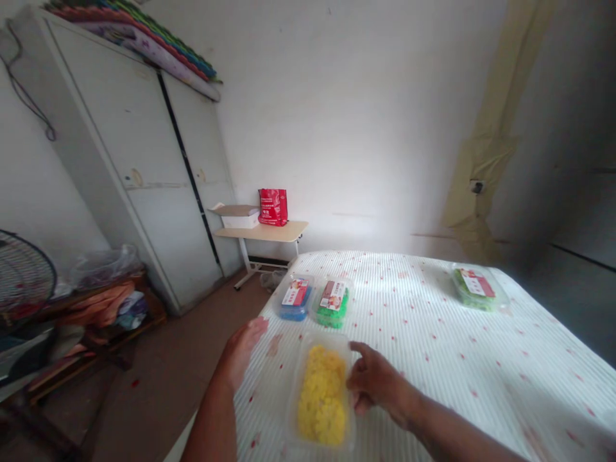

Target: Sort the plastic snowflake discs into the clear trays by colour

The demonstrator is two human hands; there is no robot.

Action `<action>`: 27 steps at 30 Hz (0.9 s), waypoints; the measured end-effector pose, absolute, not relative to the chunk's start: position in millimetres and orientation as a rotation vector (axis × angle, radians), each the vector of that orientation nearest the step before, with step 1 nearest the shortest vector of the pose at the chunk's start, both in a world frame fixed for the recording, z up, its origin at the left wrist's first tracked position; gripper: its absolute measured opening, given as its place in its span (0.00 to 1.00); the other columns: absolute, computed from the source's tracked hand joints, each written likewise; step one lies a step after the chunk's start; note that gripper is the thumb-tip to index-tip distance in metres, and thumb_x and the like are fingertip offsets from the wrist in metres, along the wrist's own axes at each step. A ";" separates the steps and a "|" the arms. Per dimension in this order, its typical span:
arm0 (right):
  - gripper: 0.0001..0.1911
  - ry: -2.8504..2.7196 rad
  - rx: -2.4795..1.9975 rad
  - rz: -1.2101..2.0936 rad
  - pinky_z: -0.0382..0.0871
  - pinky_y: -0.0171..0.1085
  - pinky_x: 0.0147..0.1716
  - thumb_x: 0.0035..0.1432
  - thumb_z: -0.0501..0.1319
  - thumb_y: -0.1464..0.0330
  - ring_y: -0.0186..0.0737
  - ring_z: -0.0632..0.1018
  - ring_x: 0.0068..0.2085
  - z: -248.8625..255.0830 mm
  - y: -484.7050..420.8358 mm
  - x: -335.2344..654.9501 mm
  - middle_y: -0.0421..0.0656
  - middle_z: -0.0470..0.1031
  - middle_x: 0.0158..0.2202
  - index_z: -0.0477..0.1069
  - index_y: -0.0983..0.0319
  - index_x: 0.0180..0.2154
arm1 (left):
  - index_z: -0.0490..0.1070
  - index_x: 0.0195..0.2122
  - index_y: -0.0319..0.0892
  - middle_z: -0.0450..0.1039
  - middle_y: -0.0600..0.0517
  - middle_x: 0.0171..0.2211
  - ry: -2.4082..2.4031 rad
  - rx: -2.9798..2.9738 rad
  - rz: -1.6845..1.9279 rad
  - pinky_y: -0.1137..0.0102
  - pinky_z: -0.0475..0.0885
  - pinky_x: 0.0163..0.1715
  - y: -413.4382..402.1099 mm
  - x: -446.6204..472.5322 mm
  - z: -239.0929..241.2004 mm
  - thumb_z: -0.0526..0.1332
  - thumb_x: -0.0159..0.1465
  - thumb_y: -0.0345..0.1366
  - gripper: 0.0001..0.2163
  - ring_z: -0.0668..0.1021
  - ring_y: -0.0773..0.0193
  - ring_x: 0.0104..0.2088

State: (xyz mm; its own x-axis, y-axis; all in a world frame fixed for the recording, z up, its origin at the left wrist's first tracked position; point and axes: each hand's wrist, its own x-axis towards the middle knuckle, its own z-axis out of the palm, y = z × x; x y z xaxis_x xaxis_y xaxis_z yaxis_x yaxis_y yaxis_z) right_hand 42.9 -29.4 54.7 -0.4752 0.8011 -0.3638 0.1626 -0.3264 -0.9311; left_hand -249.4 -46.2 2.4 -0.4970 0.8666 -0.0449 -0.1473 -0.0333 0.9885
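A clear plastic box (321,398) of yellow pieces lies at the table's near edge, directly in front of me. At its right rim is my right hand (378,383), index finger stretched along the corner and the other fingers curled against the side, seemingly gripping it. My left hand (242,353) hovers left of the box, apart from it, fingers stretched out and nothing held. Just beyond stand a labelled box of blue pieces (294,299) and a labelled box of green pieces (332,303), side by side. The yellow pieces are too blurred to name.
Another labelled box with light green contents (478,289) lies at the table's far right. A striped, red-dotted cloth (409,308) covers the table. Behind it stand a small desk (283,231) with a red bag (273,207) and a tall cabinet (144,173). A fan (24,269) is at left.
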 end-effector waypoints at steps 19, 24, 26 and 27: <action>0.36 -1.459 -1.180 1.903 0.67 0.29 0.15 0.48 0.57 0.76 0.31 0.69 0.14 39.8 -22.1 -78.1 0.30 0.67 0.14 0.45 0.69 0.57 | 0.71 0.47 0.39 0.77 0.44 0.40 1.163 0.762 1.477 0.58 0.70 0.42 -66.7 -260.6 11.1 0.64 0.46 0.39 0.25 0.77 0.48 0.43; 0.29 -2.012 -1.037 1.369 0.67 0.29 0.21 0.50 0.58 0.71 0.31 0.74 0.22 74.1 -42.3 -13.4 0.42 0.75 0.31 0.57 0.63 0.56 | 0.72 0.46 0.40 0.77 0.46 0.41 1.273 0.717 1.467 0.58 0.70 0.44 -64.9 -264.8 6.0 0.65 0.44 0.40 0.26 0.76 0.49 0.44; 0.21 -2.200 -1.036 0.922 0.68 0.31 0.27 0.52 0.57 0.71 0.32 0.75 0.27 99.4 -43.6 45.4 0.43 0.76 0.37 0.66 0.59 0.50 | 0.72 0.46 0.43 0.77 0.47 0.40 1.301 0.681 1.451 0.57 0.70 0.43 -63.3 -266.9 2.6 0.65 0.43 0.40 0.26 0.77 0.48 0.43; 0.17 -2.217 -1.119 0.751 0.68 0.32 0.28 0.54 0.55 0.70 0.33 0.75 0.29 112.0 -43.3 80.7 0.43 0.76 0.36 0.69 0.58 0.47 | 0.71 0.46 0.44 0.77 0.48 0.41 1.311 0.671 1.446 0.57 0.71 0.42 -62.3 -267.4 1.2 0.66 0.42 0.40 0.27 0.77 0.47 0.42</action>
State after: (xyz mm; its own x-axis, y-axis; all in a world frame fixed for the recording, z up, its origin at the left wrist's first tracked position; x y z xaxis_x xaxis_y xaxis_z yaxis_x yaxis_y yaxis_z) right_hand 80.7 -43.3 112.0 -0.5092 0.8338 0.2133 0.5326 0.5000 -0.6829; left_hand -267.4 -62.3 1.2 -0.3178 0.9213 -0.2240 -0.3131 0.1210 0.9420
